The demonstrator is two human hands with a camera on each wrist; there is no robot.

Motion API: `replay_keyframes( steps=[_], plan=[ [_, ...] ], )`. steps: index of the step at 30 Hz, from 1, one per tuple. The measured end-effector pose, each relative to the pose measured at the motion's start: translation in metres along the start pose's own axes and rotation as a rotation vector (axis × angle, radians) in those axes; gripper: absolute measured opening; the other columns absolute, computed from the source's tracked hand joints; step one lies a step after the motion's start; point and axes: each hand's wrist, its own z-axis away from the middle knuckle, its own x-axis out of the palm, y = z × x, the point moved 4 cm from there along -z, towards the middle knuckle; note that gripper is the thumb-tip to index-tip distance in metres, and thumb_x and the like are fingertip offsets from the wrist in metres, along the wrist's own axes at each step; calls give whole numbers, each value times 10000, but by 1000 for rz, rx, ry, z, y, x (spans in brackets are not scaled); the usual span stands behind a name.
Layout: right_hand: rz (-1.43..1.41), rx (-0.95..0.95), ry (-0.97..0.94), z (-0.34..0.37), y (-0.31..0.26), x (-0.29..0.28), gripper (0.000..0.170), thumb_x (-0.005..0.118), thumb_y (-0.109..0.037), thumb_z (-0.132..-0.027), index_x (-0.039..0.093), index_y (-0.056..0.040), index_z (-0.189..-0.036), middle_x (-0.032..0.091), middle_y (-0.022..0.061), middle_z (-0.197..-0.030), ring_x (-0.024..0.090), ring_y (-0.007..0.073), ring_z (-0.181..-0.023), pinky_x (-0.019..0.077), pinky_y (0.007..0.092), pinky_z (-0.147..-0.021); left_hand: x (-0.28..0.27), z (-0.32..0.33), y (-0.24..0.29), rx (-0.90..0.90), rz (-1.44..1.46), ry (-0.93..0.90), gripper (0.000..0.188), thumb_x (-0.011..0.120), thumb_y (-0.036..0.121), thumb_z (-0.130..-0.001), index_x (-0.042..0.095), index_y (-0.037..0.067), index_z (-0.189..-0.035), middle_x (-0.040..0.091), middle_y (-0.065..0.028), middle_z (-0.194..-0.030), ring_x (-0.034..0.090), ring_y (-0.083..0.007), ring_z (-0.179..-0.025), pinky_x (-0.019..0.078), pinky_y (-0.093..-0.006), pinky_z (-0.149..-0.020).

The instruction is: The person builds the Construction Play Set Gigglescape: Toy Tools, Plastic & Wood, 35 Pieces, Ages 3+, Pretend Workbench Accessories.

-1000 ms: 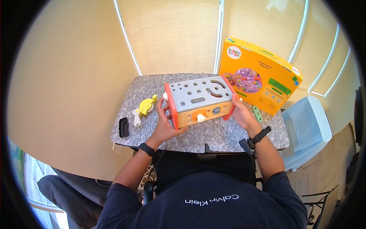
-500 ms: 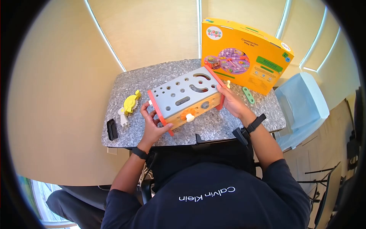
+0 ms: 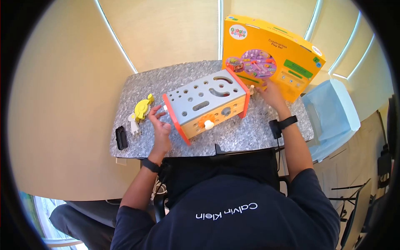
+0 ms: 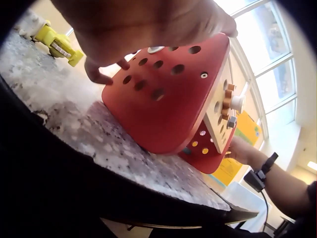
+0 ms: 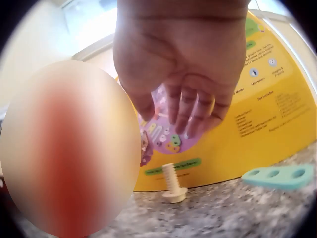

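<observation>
A toy workbench with a grey perforated top, wooden sides and red end panels rests on the table. An orange gear with a white knob is on its front. My left hand is beside the left end panel, fingers spread and loosely bent, holding nothing. Past the right end, my right hand reaches down with relaxed fingers over a cream toy bolt. That bolt stands on its head on the table, its tip below the fingertips. A blurred oval hides the left part of the right wrist view.
The yellow play set box stands behind the right hand. A green strip with holes lies near it. On the left are a yellow and white toy piece and a black tray-like piece. A blue-covered chair stands right.
Both hands have let go of the workbench, which now sits turned at an angle on the table. The right hand has moved away from its right end towards the bolt.
</observation>
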Motion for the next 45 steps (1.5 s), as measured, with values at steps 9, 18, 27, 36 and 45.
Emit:
replay_keyframes(
  steps=[9, 18, 27, 36, 45],
  plan=[
    [12, 110, -163, -28, 39, 51, 433, 803, -281, -891, 687, 11, -1190, 751, 191, -1045, 731, 323, -946, 563, 420, -837, 32, -57, 74, -170, -116, -297, 725, 666, 203, -935, 316, 81, -1558, 431, -131, -1477, 406, -254, -1419, 352, -382, -1159],
    [-647, 128, -88, -31, 42, 64, 273, 627, -222, -1049, 694, -11, -1208, 690, 47, -924, 648, 125, -793, 543, 309, -706, 35, -63, 60, -163, 37, -203, 781, 518, 92, -780, 313, 59, -1532, 413, -164, -1431, 406, -268, -1389, 306, -380, -1194],
    [-417, -101, -254, -8, -104, -70, 219, 590, -267, -1072, 616, -57, -1128, 591, 20, -902, 566, 109, -809, 475, 294, -666, 46, -59, 64, -154, 111, -149, 699, 492, 79, -787, 366, 65, -1475, 485, -131, -1323, 486, -220, -1259, 396, -351, -1109],
    [243, -553, -559, 12, -177, -40, 215, 519, -247, -1076, 485, -47, -1148, 628, 185, -1068, 634, 374, -1092, 497, 469, -944, 39, -62, 48, -123, 70, -156, 673, 506, 147, -796, 402, 62, -1456, 473, -133, -1345, 458, -233, -1288, 382, -368, -1116],
    [412, -444, -646, 16, -199, -41, 394, 456, -366, -1090, 450, 0, -1238, 676, 274, -1100, 654, 450, -1076, 509, 507, -914, 77, -72, 158, 119, -1004, -268, 589, 650, 330, -889, 561, 63, -1407, 499, -198, -1440, 463, -373, -1363, 349, -497, -1147]
  ],
)
